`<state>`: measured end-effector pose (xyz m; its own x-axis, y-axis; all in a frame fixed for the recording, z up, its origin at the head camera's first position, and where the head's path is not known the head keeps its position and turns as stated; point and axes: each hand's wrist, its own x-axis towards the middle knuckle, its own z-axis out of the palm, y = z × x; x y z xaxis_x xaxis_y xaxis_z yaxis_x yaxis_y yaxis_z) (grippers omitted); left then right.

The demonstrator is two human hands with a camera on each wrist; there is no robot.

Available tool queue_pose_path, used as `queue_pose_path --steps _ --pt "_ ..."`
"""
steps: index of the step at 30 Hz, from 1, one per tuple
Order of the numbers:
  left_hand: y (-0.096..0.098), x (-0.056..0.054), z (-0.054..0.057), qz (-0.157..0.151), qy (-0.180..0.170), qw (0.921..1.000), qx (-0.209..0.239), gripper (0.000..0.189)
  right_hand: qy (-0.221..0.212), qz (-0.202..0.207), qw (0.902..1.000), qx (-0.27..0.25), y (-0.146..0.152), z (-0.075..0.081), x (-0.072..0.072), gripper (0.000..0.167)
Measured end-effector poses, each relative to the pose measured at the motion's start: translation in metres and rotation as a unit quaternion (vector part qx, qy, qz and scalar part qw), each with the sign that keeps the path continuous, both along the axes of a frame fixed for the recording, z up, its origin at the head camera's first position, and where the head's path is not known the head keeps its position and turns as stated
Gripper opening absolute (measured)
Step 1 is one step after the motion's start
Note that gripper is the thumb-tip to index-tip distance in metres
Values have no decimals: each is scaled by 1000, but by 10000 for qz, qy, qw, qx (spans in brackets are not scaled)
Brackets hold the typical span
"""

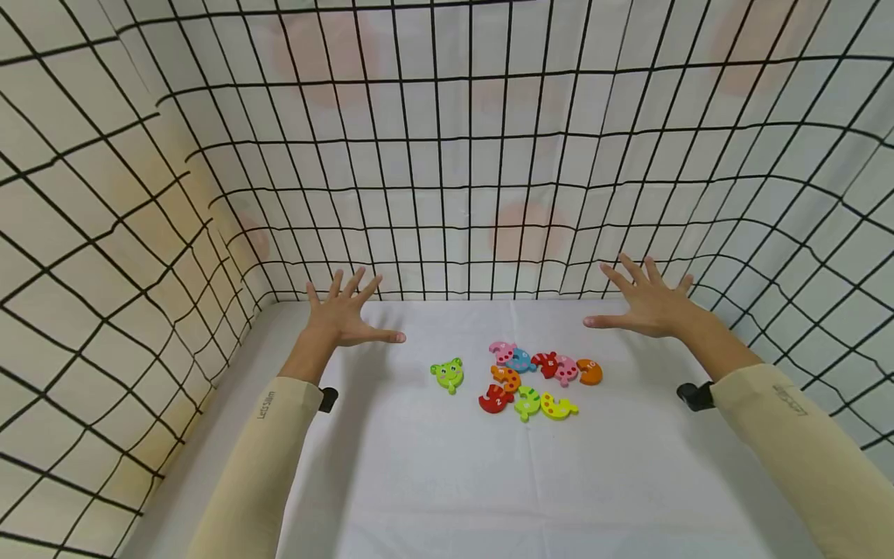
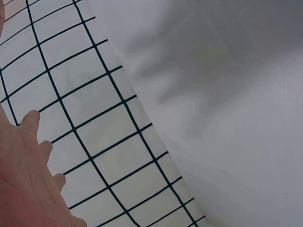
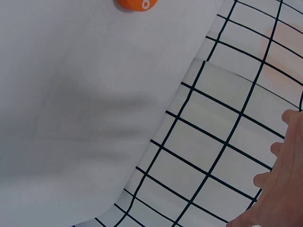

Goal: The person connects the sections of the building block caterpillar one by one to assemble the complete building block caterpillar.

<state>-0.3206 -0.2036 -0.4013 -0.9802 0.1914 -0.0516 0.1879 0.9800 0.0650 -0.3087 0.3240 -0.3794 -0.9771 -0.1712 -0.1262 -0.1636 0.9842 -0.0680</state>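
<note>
A: Your left hand (image 1: 345, 318) is raised, its fingers spread wide and its thumb pointing inward; its grip is fully released.

B: Your right hand (image 1: 649, 301) mirrors it, fingers fanned out, thumb pointing in towards the middle, likewise grasping nothing.

A: Nearest your left thumb, the green smiling-face piece (image 1: 448, 375) lies on the white tablecloth (image 1: 419, 481), apart from the other pieces.

B: Nearest your right hand is the orange piece marked 10 (image 1: 590, 372), at the right end of a staggered row. Your right wrist view catches only part of it, at the top edge.

A: Going left along that row, you have a pink spotted piece (image 1: 566, 370), a red striped piece (image 1: 545, 364), a blue piece (image 1: 520, 360) and a second pink piece (image 1: 502, 352).

B: Just below that last one is an orange spotted piece (image 1: 506, 379). Nearer you lie a red piece marked 2 (image 1: 495, 399), a green striped piece (image 1: 527, 404) and a yellow piece (image 1: 559, 407).

A: Those nine sit close together; you cannot tell from here which ones interlock.

B: Behind your hands rises a white wall with black grid lines (image 1: 447, 163), and pale sleeves (image 1: 279, 442) cover your forearms.
</note>
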Motion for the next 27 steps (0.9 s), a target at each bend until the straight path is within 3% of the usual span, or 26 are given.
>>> queue_pose_path --steps 20,27 --pt "-1 0 1 -119 109 9999 -60 128 103 53 9999 -60 2 -7 4 115" --pt "1 5 -9 -277 282 9992 -51 124 177 216 9995 -164 2 -13 7 108"
